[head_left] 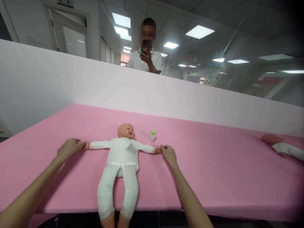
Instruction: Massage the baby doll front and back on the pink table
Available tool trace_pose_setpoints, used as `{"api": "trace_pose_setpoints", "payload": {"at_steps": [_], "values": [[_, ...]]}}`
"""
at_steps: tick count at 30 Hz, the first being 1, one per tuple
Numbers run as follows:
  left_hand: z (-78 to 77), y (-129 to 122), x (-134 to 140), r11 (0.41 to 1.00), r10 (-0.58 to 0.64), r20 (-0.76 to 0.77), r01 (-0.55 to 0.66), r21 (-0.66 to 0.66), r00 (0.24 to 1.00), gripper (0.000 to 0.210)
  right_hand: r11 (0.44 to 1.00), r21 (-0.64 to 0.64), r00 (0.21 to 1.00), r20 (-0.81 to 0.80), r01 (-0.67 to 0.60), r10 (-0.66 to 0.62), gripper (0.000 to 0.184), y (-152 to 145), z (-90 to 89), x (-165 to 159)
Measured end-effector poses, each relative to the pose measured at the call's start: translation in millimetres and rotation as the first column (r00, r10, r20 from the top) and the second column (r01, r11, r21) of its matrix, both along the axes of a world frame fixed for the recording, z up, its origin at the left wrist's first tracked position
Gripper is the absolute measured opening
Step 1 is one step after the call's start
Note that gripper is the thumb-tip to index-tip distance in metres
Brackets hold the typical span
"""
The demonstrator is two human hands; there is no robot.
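Observation:
A baby doll (122, 152) in a white top and trousers lies face up on the pink padded table (209, 171), its arms stretched out sideways. My left hand (70, 147) pinches the doll's hand at the left of the view. At the other side, the fingertips of my right hand (169, 154) are closed on the doll's other hand. The doll's legs reach past the table's front edge, and its feet are cut off by the frame. A small white bottle (152, 135) with a green cap stands beside the doll's head, near my right hand.
A second doll (285, 145) lies at the far right of the table. Behind the table runs a low white wall (133, 91), with glass or a mirror above it. A person (147, 60) in a white shirt shows there, holding a phone.

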State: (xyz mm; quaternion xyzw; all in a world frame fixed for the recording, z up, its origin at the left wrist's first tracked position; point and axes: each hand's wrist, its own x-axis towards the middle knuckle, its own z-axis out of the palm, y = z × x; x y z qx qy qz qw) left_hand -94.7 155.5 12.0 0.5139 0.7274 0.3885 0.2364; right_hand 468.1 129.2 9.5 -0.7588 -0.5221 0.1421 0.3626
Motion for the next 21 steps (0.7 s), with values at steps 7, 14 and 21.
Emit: {"api": "trace_pose_setpoints", "payload": {"at_steps": [7, 14, 21], "values": [[80.1, 6, 169, 0.864, -0.367, 0.107, 0.296, 0.407, 0.924, 0.049, 0.966, 0.2, 0.984, 0.107, -0.161, 0.142, 0.05, 33, 32.7, -14], [60.8, 34, 354, 0.782, -0.344, 0.937, 0.572, 0.248, 0.065, 0.068, 0.914, 0.205, 0.933, 0.169, -0.349, 0.318, 0.061, 68, 24.6, -36], [43.0, 73, 382, 0.883, -0.094, 0.995, 0.465, 0.069, 0.03, 0.076, 0.869, 0.177, 0.849, 0.371, -0.463, 0.377, 0.058, 79, 11.5, -34]]}}
